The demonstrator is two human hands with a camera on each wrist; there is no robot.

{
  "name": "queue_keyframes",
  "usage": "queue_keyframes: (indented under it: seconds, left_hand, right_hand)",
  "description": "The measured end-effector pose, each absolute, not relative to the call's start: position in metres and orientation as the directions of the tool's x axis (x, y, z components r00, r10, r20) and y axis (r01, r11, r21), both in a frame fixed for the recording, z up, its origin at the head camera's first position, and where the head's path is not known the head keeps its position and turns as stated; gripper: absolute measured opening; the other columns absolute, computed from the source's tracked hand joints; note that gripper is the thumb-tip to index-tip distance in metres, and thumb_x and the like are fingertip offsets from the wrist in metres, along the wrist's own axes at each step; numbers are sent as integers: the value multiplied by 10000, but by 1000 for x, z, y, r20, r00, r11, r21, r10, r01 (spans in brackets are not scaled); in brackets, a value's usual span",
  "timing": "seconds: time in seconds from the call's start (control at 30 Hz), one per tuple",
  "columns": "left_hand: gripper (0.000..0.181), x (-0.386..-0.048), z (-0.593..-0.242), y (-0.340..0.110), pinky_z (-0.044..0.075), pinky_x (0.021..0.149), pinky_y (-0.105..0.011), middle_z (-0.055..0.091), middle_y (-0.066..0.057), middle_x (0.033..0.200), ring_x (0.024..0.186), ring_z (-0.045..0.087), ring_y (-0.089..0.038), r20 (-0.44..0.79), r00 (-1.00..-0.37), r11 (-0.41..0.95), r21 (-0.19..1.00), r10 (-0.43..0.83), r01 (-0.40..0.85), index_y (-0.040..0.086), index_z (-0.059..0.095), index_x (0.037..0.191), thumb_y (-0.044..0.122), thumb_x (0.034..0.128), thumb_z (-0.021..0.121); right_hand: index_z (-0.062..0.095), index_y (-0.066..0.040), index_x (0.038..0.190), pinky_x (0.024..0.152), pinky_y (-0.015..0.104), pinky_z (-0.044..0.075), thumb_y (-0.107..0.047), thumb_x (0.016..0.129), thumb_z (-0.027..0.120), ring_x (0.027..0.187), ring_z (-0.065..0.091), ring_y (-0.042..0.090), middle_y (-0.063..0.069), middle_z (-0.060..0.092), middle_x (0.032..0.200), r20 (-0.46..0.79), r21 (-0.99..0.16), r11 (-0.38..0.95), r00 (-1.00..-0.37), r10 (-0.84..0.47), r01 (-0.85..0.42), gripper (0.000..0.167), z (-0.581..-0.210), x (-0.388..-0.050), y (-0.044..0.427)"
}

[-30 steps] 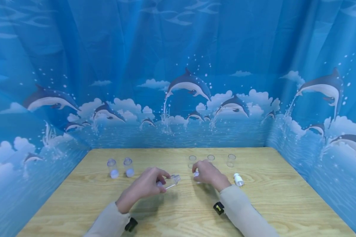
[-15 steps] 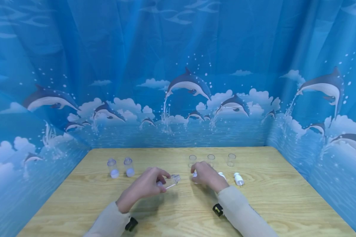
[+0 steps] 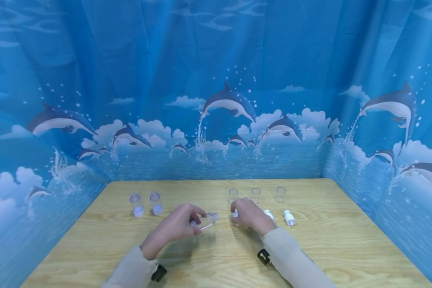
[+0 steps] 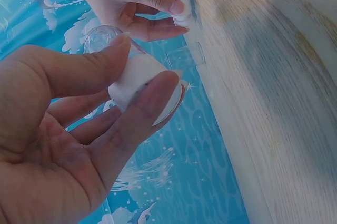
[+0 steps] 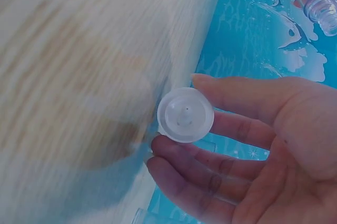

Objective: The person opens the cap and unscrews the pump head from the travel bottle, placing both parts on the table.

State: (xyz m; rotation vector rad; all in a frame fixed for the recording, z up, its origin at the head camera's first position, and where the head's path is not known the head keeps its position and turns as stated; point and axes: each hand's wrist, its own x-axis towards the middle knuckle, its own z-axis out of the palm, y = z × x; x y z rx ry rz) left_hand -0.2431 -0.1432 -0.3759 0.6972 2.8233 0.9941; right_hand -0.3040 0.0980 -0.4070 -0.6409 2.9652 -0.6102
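My left hand grips a clear bottle with a white base, tipped so its neck points right, above the table. In the left wrist view the thumb and fingers pinch the bottle's white lower part. To its right, my right hand pinches a white pump top between thumb and fingers, close to the tabletop. The right wrist view looks into the round end of that pump top. Two more white pump tops, one and another partly behind the right wrist, sit on the table.
Two clear bottles with white bases, one beside another, stand at the back left. Three clear caps, a left, a middle and a right, line the back right. A blue dolphin curtain encloses the wooden table.
My right hand has shifted slightly left and nearer with the white pump top, uncovering another pump top beside its wrist. The left hand and its bottle have stayed still.
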Motion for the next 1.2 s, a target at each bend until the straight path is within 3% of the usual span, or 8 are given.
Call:
queue_keyframes:
  seconds: [0.27, 0.4, 0.8, 1.2]
  left_hand:
    - [456, -244, -376, -143, 623, 720, -340, 776, -177, 948, 799, 697, -167, 81, -897, 690, 610, 435, 390, -5, 731, 1186, -49, 742, 824]
    - [456, -244, -376, -143, 619, 713, -337, 775, -175, 947, 796, 693, -167, 78, -898, 692, 609, 434, 387, -4, 732, 1184, -52, 740, 824]
    - [452, -242, -375, -143, 609, 686, -325, 770, -182, 948, 798, 688, -172, 81, -896, 682, 620, 437, 388, 11, 739, 1177, -67, 738, 815]
    - [456, -243, -377, -144, 627, 711, -348, 771, -190, 978, 829, 702, -189, 69, -896, 683, 622, 438, 382, -1, 730, 1199, -53, 754, 816]
  right_hand:
    - [740, -23, 1080, 743, 393, 594, -134, 837, 827, 761, 630, 219, 206, 724, 1190, 15, -376, 850, -919, -393, -370, 281, -409, -305, 97]
    - [740, -24, 1072, 723, 377, 588, -141, 838, 827, 739, 616, 203, 197, 729, 1173, 16, -370, 852, -920, -392, -370, 276, -411, -305, 98]
    - [741, -27, 1060, 907, 492, 596, -150, 854, 813, 910, 686, 288, 185, 740, 1147, 23, -352, 856, -918, -396, -379, 251, -409, -304, 98]
    - [735, -18, 1088, 911, 503, 594, -160, 879, 783, 930, 693, 303, 196, 739, 1170, 39, -342, 857, -917, -398, -386, 257, -411, -304, 98]
